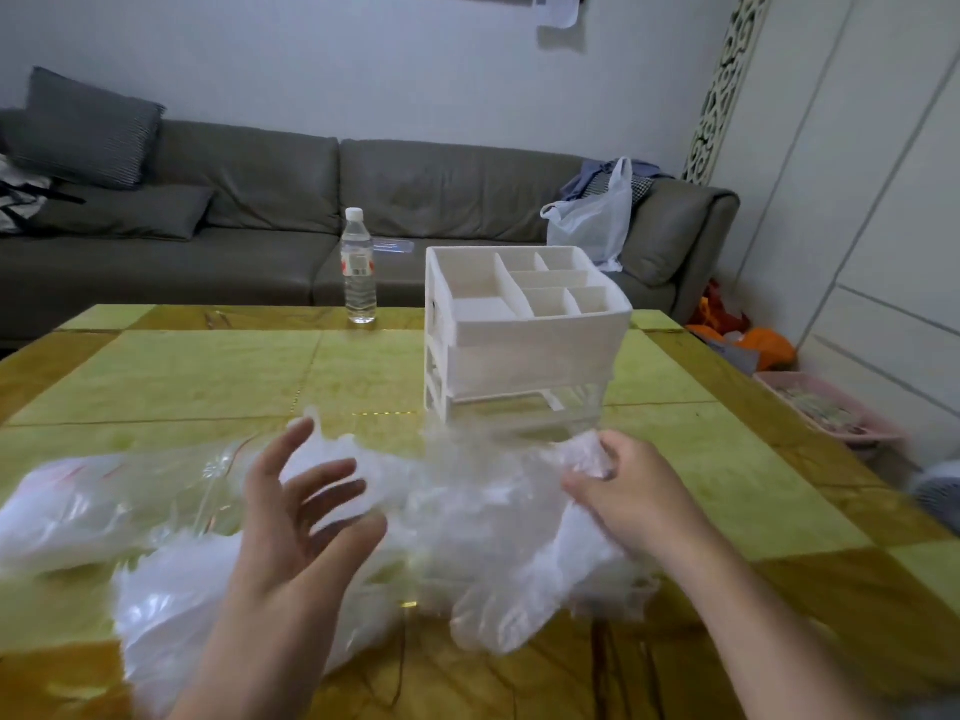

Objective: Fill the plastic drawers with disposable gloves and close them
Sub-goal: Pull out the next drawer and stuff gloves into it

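gloves [483, 517] blurred; lower drawer [524, 407] contents unclear.

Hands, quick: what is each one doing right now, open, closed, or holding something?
Left hand: open, fingers spread above the pile of disposable gloves, holding nothing.
Right hand: closed, pinching a bunch of the gloves.

Home living room — grey sofa [322, 210], cushions [83, 129].

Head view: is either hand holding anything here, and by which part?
The right hand pinches a crumpled wad of disposable gloves at its upper right end. The left hand is open with fingers spread above the pile, holding nothing.
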Available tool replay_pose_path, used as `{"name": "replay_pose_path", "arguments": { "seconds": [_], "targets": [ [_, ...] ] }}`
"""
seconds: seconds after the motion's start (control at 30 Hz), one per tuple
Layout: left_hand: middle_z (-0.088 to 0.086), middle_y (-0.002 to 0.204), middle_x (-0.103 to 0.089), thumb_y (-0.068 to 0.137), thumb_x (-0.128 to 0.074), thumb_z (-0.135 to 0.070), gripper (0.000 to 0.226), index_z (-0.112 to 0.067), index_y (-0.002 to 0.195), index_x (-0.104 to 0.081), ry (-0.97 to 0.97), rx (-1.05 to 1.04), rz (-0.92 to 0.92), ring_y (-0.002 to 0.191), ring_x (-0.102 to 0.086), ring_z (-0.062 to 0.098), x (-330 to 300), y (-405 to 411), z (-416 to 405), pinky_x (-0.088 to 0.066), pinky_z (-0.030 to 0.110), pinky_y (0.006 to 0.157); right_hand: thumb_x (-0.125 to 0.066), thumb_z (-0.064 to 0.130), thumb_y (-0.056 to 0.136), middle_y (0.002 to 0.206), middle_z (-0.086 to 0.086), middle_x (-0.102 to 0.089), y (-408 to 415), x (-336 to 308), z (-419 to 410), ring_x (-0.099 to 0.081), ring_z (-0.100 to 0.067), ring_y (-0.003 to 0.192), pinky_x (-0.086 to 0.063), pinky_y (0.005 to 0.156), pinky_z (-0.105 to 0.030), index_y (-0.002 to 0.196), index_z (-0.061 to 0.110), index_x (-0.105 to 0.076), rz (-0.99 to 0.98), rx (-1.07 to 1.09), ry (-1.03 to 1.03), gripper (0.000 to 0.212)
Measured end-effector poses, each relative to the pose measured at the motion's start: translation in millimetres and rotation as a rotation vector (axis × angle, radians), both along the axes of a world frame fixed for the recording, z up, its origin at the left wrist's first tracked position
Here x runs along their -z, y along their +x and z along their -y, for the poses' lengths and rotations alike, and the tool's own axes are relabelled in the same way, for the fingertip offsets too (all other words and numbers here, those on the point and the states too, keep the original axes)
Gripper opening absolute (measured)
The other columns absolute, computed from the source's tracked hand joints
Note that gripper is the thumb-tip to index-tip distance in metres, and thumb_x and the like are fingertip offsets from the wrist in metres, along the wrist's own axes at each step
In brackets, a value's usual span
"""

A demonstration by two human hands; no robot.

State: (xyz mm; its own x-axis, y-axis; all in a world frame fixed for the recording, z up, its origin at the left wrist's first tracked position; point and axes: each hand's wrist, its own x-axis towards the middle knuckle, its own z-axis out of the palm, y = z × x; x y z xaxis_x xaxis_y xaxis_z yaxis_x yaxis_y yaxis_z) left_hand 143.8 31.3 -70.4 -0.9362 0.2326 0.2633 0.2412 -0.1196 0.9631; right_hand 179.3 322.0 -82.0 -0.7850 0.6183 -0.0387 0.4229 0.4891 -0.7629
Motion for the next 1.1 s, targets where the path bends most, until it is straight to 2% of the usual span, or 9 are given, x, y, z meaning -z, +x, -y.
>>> {"name": "replay_pose_path", "arguments": {
  "seconds": [0.07,0.13,0.27,0.4,0.53,0.73,0.83,1.0,1.1],
  "targets": [
    [-0.017,0.126,-0.061,0.085,-0.074,-0.021,0.062,-0.054,0.130,-0.049,-0.193,-0.060,-0.212,0.124,-0.059,0.006,-3.3,1.7,-4.7,-0.048,0.039,0.105,-0.079,0.030,0.092,0.093,0.008,-0.070,3.6,1.7,0.4,-0.068,-0.012,0.081,-0.049,0.063,-0.025,0.097,0.018,-0.061,0.038,-0.042,0.058,0.022],
    [-0.018,0.128,-0.056,0.086,-0.067,-0.025,0.042,-0.049,0.119,-0.059,-0.332,-0.074,-0.439,0.126,-0.056,0.008,-12.8,7.0,-15.2,-0.048,0.026,0.099,-0.077,0.025,0.092,0.076,0.008,-0.060,4.3,3.4,3.0,-0.054,-0.010,0.064,-0.041,0.054,-0.026,0.082,0.018,-0.054,0.035,-0.084,0.100,0.027],
    [-0.024,0.123,-0.053,0.096,-0.062,-0.021,0.027,-0.042,0.111,-0.061,-0.586,0.164,-0.655,0.119,-0.054,0.001,-28.9,13.2,-69.7,-0.041,0.010,0.090,-0.076,0.021,0.090,0.074,0.000,-0.051,4.6,4.0,0.5,-0.041,-0.013,0.062,-0.037,0.057,-0.029,0.086,0.009,-0.052,-0.026,-0.080,0.115,0.026],
    [-0.013,0.142,-0.039,0.104,-0.050,-0.032,0.039,-0.034,0.143,-0.045,-0.996,0.266,-0.570,0.131,-0.041,0.010,-9.5,-8.8,-130.2,-0.044,0.024,0.101,-0.072,0.016,0.093,0.075,0.005,-0.057,5.8,2.3,-1.3,-0.052,-0.013,0.063,-0.046,0.058,-0.029,0.077,0.019,-0.051,-0.041,-0.066,0.166,0.027],
    [0.010,0.145,-0.037,0.100,-0.051,-0.042,0.056,-0.018,0.148,-0.038,-1.480,0.325,-0.457,0.134,-0.037,0.032,16.7,-29.9,-146.9,-0.038,0.042,0.111,-0.072,0.014,0.090,0.079,-0.002,-0.059,4.3,8.6,-3.2,-0.060,-0.025,0.071,-0.054,0.060,-0.048,0.080,0.016,-0.049,-0.014,-0.016,0.302,0.025],
    [0.007,0.146,-0.028,0.093,-0.055,-0.050,0.066,-0.025,0.149,-0.032,-1.512,0.366,-0.469,0.136,-0.033,0.033,29.8,-47.3,-143.2,-0.037,0.044,0.114,-0.069,0.012,0.087,0.083,0.001,-0.055,4.6,9.5,-5.1,-0.057,-0.023,0.074,-0.044,0.054,-0.035,0.078,0.025,-0.045,0.062,-0.006,0.423,0.029],
    [0.007,0.142,-0.031,0.091,-0.056,-0.051,0.064,-0.026,0.144,-0.033,-1.523,0.414,-0.435,0.134,-0.035,0.033,31.6,-51.3,-146.8,-0.040,0.046,0.112,-0.071,0.009,0.087,0.092,0.003,-0.057,7.6,1.4,-5.6,-0.059,-0.021,0.084,-0.051,0.063,-0.033,0.095,0.023,-0.054,0.078,0.021,0.476,0.024],
    [0.006,0.144,-0.027,0.089,-0.056,-0.055,0.072,-0.029,0.149,-0.025,-1.533,0.418,-0.377,0.137,-0.030,0.034,38.0,-51.8,-155.3,-0.035,0.051,0.114,-0.076,0.003,0.084,0.117,-0.005,-0.061,10.3,-2.3,-0.1,-0.060,-0.024,0.103,-0.055,0.084,-0.033,0.125,0.015,-0.050,0.160,0.059,0.541,0.050],
    [0.004,0.141,-0.026,0.088,-0.052,-0.052,0.067,-0.031,0.146,-0.026,-1.509,0.405,-0.333,0.135,-0.028,0.034,42.6,-47.5,-153.9,-0.032,0.052,0.115,-0.073,0.000,0.086,0.126,-0.003,-0.055,7.3,-12.5,9.5,-0.055,-0.020,0.108,-0.054,0.091,-0.032,0.131,0.017,-0.046,0.061,0.002,0.633,0.055]
  ]
}}
